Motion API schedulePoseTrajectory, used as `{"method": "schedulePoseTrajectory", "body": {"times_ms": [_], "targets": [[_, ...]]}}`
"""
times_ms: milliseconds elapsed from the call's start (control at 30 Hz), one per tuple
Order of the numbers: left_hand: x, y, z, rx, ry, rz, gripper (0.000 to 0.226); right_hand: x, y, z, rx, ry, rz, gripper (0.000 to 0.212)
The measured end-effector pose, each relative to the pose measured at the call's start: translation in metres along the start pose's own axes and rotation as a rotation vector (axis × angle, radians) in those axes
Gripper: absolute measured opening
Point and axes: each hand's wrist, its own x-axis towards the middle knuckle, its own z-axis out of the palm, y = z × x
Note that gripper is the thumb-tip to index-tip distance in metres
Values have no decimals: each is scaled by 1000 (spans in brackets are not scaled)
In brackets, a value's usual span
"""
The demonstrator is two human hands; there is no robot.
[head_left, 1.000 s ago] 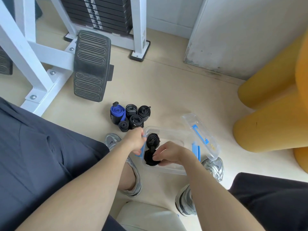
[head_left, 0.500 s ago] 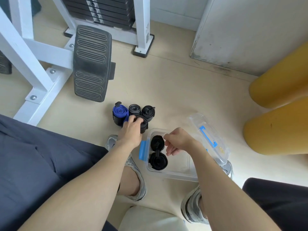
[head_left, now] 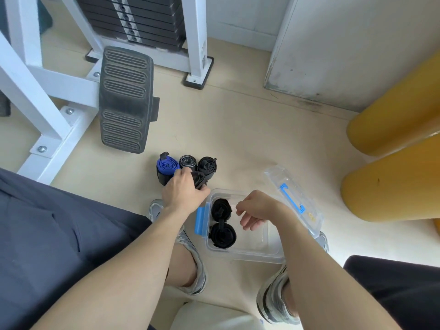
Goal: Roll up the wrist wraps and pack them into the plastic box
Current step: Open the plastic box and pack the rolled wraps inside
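Observation:
A clear plastic box (head_left: 258, 252) with a blue clip sits on the floor between my feet. Two rolled black wraps (head_left: 222, 225) stand at its left end. Behind the box is a cluster of rolled wraps: a blue one (head_left: 166, 166), a grey one (head_left: 187, 162) and a black one (head_left: 207, 164). My left hand (head_left: 184, 192) grips another black rolled wrap (head_left: 199, 180) at the front of that cluster. My right hand (head_left: 258, 209) hovers over the box with loosely curled fingers, holding nothing.
The box's clear lid (head_left: 294, 196) with blue clips leans at the box's right side. A white weight machine frame (head_left: 47, 96) with a black ribbed footplate (head_left: 125, 101) stands to the left. Yellow padded cylinders (head_left: 392, 177) lie at the right. My shoes flank the box.
My right hand let go of the black wrap in the box and lifted off it. My left hand left the box's edge, reached to the cluster and took hold of a black roll.

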Motion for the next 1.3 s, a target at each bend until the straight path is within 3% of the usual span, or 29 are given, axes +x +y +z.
{"method": "schedulePoseTrajectory", "body": {"times_ms": [133, 233, 300, 367, 433, 500, 600, 733, 833, 1033, 1133, 1233, 1300], "targets": [[-14, 20, -21, -189, 157, -32, 57, -20, -23, -7, 106, 67, -155, 21], [-20, 38, -33, -317, 137, -28, 59, -31, -33, -6, 245, 138, -453, 71], [-25, 52, -36, -363, 65, -13, 63, -36, -39, -3, 100, 198, -657, 88], [-31, 62, -36, -389, -6, 33, 62, -39, -40, 2, -72, 326, -725, 75], [-35, 64, -34, -424, -65, 122, 61, -44, -36, 1, -114, 441, -676, 60], [-37, 58, -30, -447, -172, 200, 57, -42, -23, -2, -98, 446, -623, 44], [-39, 41, -23, -275, -266, 251, 57, -38, 4, -8, -167, 427, -508, 41], [-42, 25, -8, 145, -401, 301, 111, -30, 27, -1, -356, 492, -323, 57], [-44, 19, 0, 159, -557, 258, 134, -23, 31, 9, -369, 517, -292, 59], [-38, 14, 7, 157, -547, 263, 111, -2, 43, 32, -557, 483, -243, 45], [-36, 12, 11, 120, -534, 253, 121, 7, 49, 41, -307, 511, -85, 45], [-33, 10, 12, 49, -557, 198, 130, 7, 39, 36, 156, 338, 134, 38], [-32, 8, 11, 18, -577, 182, 133, 9, 37, 32, 340, 269, 178, 32]]}}
